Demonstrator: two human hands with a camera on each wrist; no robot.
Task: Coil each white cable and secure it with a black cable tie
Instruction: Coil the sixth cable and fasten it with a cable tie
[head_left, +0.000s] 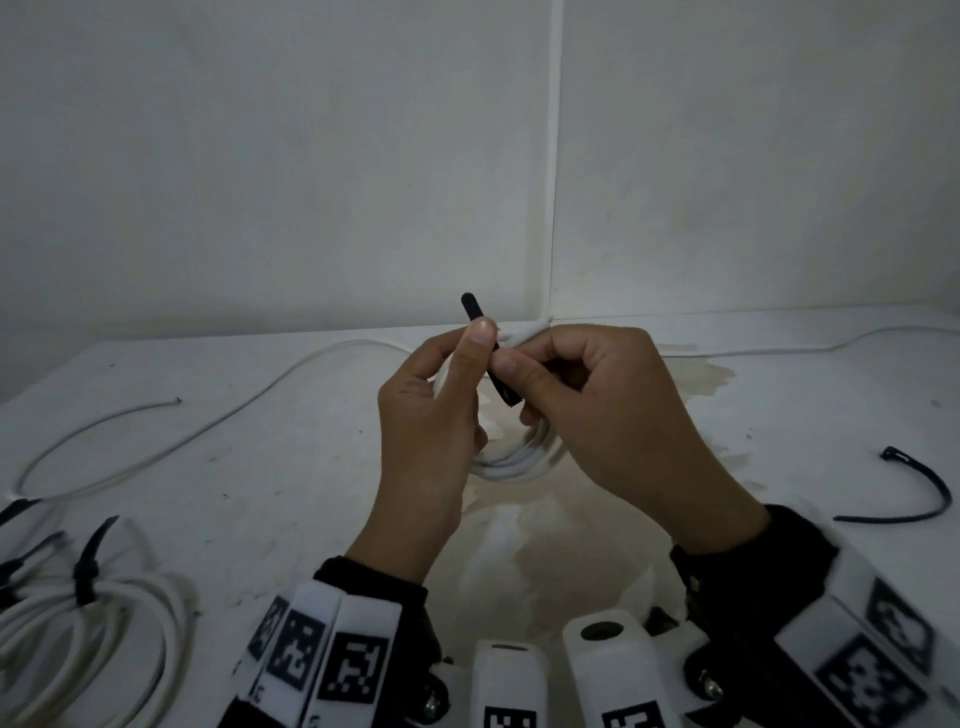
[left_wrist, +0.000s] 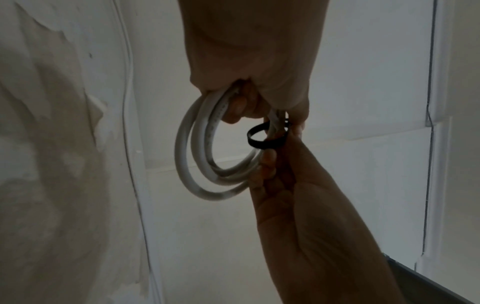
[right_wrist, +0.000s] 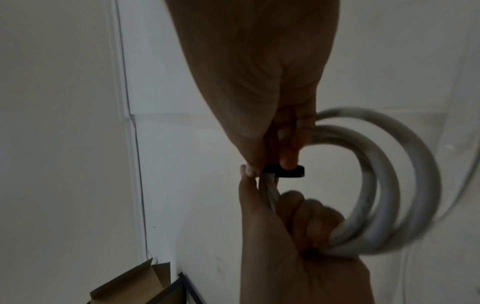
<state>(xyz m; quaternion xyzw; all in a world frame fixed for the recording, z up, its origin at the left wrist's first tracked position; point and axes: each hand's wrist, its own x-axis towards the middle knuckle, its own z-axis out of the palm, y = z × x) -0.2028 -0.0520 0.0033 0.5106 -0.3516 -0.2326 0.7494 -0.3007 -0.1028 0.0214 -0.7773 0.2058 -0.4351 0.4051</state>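
My left hand (head_left: 465, 364) and right hand (head_left: 530, 371) meet above the middle of the white table (head_left: 291, 467). A white cable coil (head_left: 514, 462) of several loops hangs between them. The left hand (left_wrist: 246, 92) curls its fingers round the coil (left_wrist: 187, 160), its thumb pointing up beside the tie. A black cable tie (head_left: 474, 310) loops round the bundle (left_wrist: 262, 138). One end of the tie sticks up past the left thumb, and the right hand (right_wrist: 272, 148) pinches the tie (right_wrist: 285, 171) next to the coil (right_wrist: 376, 185).
Coiled white cables (head_left: 104, 623) bound with black ties (head_left: 88, 561) lie at the front left. A loose white cable (head_left: 156, 441) snakes across the left of the table. A spare black tie (head_left: 930, 493) lies at the right. Walls meet in a corner behind. A cardboard box (right_wrist: 130, 286) sits below.
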